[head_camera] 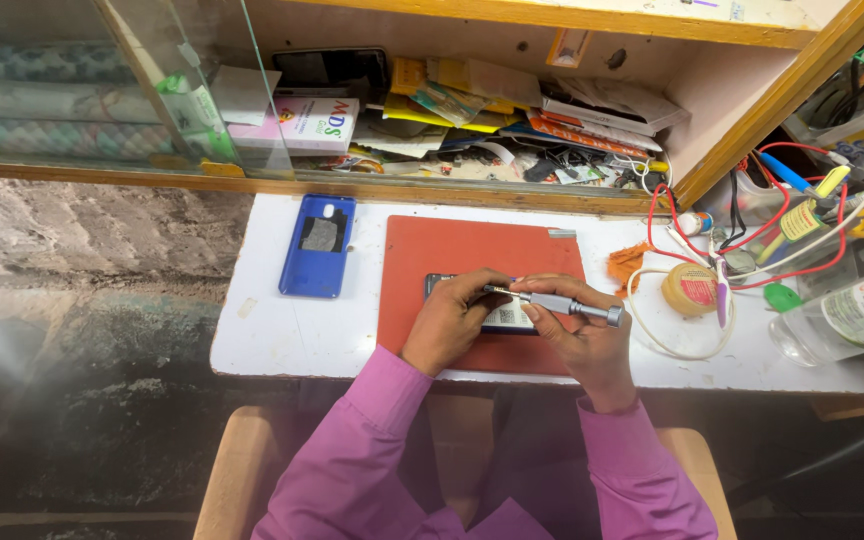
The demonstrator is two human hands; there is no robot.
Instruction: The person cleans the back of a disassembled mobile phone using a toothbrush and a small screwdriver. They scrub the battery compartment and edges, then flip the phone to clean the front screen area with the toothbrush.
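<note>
Sleeves: purple, reaching in from the bottom edge.
Left hand [449,320]: resting on the opened phone [505,316], fingers curled down onto its left end, thumb and forefinger pinching the thin tip of the screwdriver [558,302].
Right hand [577,335]: fingers wrapped round the grey metal handle of the screwdriver, held nearly level above the phone.
Opened phone: lying flat on the red mat [457,255], mostly hidden under both hands, near the mat's front edge.
Red mat: on the white worktop [272,340], centred before the person.
Blue phone case [318,246]: left of the mat, apart from it, flat on the worktop.
Round tin [689,289]: right of the mat, ringed by a white cable.
Clear bottle [847,317]: lying at the far right.
Red wires [802,255]: tangled behind the tin.
Shelf [472,130]: behind the worktop, crammed with papers and packets.
</note>
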